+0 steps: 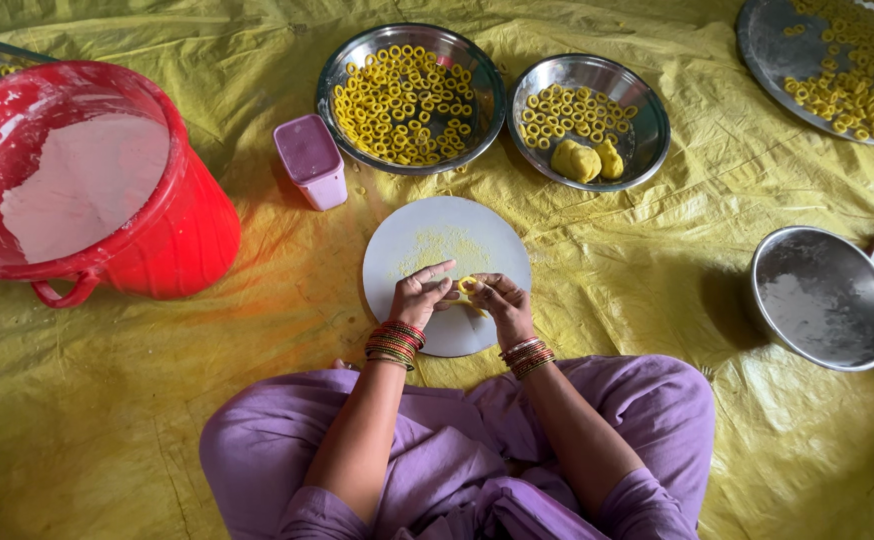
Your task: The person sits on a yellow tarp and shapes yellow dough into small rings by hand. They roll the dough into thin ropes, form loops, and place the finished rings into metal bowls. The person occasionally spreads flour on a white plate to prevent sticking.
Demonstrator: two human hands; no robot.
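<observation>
The thin strip of yellow dough (470, 288) looks soft enough to tear or flatten if the fingertips squeeze too hard while curling it, and a loosely joined ring would likely spring open once set down; dough sticking to the fingers could also pull it out of shape. It sits between both hands, just above the near part of the round white board (446, 235), which lies on the yellow sheet (657, 280) on the floor. The left hand (420, 297) is mostly closed, its fingers curled with the index stretched toward the dough, pinching one end. The right hand (502, 299) is also curled in, fingertips pressed on the other end of the strip. Farther off stand two steel bowls (477, 95) of finished rings, one with spare dough lumps (585, 160).
</observation>
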